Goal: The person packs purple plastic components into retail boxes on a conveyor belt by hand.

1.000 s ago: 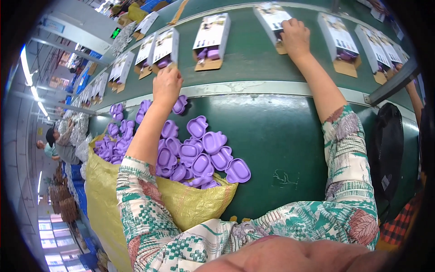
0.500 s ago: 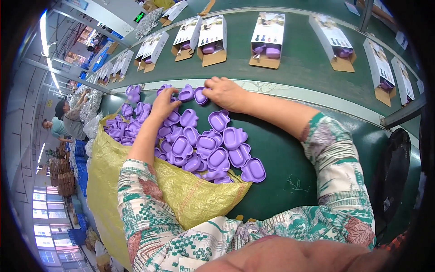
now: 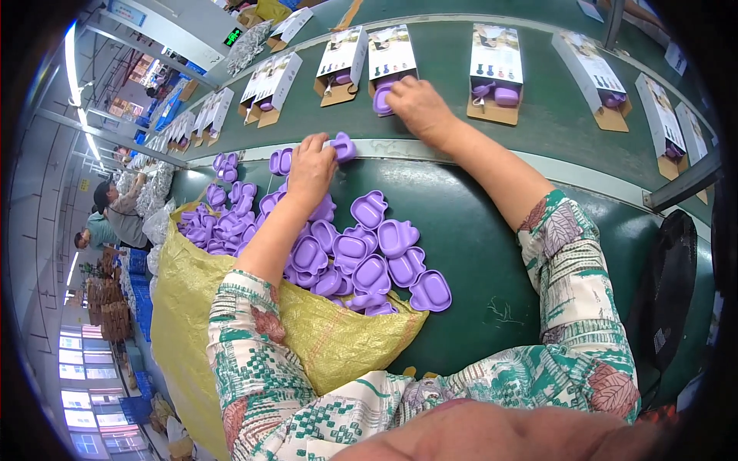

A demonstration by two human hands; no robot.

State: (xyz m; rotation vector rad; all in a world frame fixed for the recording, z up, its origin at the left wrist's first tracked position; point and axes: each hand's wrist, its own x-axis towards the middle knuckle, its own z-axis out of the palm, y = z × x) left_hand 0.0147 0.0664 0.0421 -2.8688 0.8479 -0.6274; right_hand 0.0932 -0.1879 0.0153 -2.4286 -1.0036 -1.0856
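My right hand [image 3: 421,109] is stretched over the conveyor, its fingers closed on a small purple dish [image 3: 382,101] at the open near end of a white box [image 3: 390,52]. At the belt's near rail my left hand [image 3: 311,170] is closed on another purple dish [image 3: 344,147], which sticks out beyond its fingertips. Below the hands lies a heap of similar shallow purple dishes [image 3: 370,273] with wavy outlines. Part of the heap is hidden by my left forearm. Several of the dishes spill from the mouth of a yellow woven sack [image 3: 346,346].
A row of white boxes with brown flaps, such as this box [image 3: 496,58], lies along the green conveyor [image 3: 442,131]; purple items show inside. A metal post [image 3: 684,184] and a black mesh object [image 3: 667,300] stand at the right. Other people [image 3: 123,207] are at far left.
My right hand has moved from the near rail onto the belt, carrying a dish to a box. My left hand has shifted right with a dish. The boxes have travelled right.
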